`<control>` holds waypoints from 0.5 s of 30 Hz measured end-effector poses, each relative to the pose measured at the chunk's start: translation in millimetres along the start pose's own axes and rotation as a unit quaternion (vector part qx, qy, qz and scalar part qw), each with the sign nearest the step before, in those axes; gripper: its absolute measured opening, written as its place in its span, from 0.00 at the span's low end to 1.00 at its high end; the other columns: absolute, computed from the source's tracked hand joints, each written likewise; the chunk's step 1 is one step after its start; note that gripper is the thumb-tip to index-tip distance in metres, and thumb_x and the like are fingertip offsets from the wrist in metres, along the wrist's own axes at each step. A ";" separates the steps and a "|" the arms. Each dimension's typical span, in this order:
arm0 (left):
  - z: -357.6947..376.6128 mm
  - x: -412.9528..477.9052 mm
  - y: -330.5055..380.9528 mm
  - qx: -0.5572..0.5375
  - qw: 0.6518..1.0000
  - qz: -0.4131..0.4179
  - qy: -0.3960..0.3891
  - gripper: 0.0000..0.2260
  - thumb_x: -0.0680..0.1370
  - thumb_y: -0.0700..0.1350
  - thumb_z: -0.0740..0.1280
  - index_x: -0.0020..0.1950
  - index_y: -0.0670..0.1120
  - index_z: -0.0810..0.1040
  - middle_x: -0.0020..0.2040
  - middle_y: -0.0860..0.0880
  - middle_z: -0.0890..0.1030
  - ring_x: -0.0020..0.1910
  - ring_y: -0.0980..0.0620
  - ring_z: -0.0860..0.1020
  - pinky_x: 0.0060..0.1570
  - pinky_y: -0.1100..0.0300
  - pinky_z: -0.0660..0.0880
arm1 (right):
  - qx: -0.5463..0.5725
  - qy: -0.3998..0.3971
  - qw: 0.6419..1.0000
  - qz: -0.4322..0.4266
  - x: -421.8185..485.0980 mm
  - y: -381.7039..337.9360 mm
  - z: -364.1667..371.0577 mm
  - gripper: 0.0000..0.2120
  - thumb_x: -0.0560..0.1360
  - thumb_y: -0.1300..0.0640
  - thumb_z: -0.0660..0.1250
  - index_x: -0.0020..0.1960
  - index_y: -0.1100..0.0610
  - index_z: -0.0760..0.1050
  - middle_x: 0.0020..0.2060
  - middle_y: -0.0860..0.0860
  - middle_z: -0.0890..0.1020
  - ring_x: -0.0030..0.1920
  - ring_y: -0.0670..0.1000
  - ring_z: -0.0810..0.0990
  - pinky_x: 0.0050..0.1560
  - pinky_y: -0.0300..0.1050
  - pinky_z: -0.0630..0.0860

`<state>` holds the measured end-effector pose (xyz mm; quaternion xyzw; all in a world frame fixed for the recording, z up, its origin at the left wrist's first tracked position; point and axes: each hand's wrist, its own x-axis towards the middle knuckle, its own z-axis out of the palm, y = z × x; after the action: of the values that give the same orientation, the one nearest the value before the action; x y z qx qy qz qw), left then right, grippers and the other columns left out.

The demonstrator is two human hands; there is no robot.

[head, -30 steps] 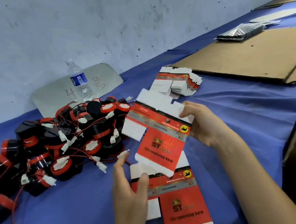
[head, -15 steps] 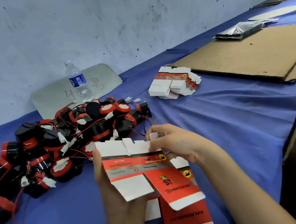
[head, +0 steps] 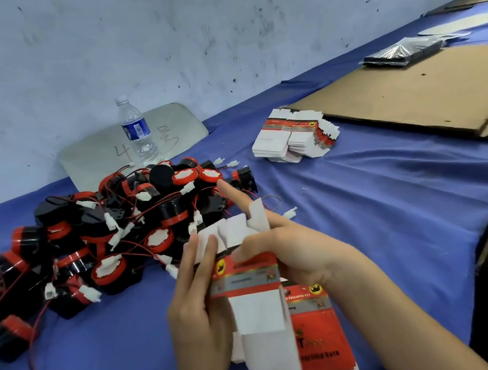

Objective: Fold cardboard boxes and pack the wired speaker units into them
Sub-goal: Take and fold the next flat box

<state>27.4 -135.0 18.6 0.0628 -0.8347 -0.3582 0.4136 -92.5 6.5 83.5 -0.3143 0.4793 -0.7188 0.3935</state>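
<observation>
Gripping box blank (head: 247, 282) | left hand (head: 197, 312) fingers clasp left edge; right hand (head: 291, 253) fingers pinch top

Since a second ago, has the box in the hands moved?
Yes. The box dropped nearer the person, over the flat carton on the table.

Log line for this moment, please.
phase: folding | both hands on box blank | speaker pile untouched | nothing packed

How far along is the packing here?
Barely begun: no packed box shows. Both hands, left hand and right hand, are opening one flat box. Left: another blank beneath, the stack of blanks, and the whole pile of speaker units.
</observation>
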 end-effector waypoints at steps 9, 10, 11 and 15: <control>27.6 0.7 22.3 -0.079 0.983 -0.009 -0.167 0.31 0.73 0.55 0.54 0.77 0.55 0.53 0.79 0.58 0.44 0.76 0.64 0.43 0.69 0.75 0.48 | 0.048 0.022 0.998 -0.026 -5.6 -9.0 -17.0 0.35 0.69 0.69 0.58 0.68 0.40 0.70 0.33 0.53 0.78 0.29 0.50 0.73 0.33 0.42 0.72; 29.1 1.5 25.2 -0.115 0.980 -0.049 -0.152 0.32 0.73 0.59 0.56 0.76 0.57 0.53 0.79 0.60 0.43 0.75 0.68 0.45 0.67 0.77 0.53 | 0.038 0.023 0.998 -0.033 -4.4 -7.9 -14.8 0.34 0.68 0.67 0.59 0.69 0.41 0.69 0.34 0.52 0.80 0.31 0.50 0.75 0.34 0.42 0.73; 30.0 2.0 27.4 -0.147 0.977 -0.083 -0.131 0.34 0.71 0.63 0.59 0.76 0.60 0.52 0.79 0.61 0.44 0.74 0.70 0.49 0.64 0.77 0.59 | 0.021 0.021 0.999 -0.043 -3.1 -6.7 -10.9 0.33 0.68 0.64 0.59 0.70 0.41 0.68 0.38 0.52 0.82 0.34 0.50 0.78 0.37 0.43 0.76; 31.0 4.2 34.2 -0.266 0.955 -0.119 -0.061 0.40 0.68 0.57 0.69 0.75 0.61 0.50 0.69 0.70 0.67 0.66 0.65 0.71 0.56 0.68 0.73 | -0.178 0.070 0.975 -0.114 3.6 3.6 11.9 0.30 0.73 0.51 0.65 0.73 0.40 0.62 0.62 0.45 0.78 0.62 0.39 0.75 0.63 0.41 0.73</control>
<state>8.4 -94.5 31.1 0.0279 -0.7191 -0.6171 0.3182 -83.5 -2.7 84.5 -0.3808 0.5871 -0.6823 0.2115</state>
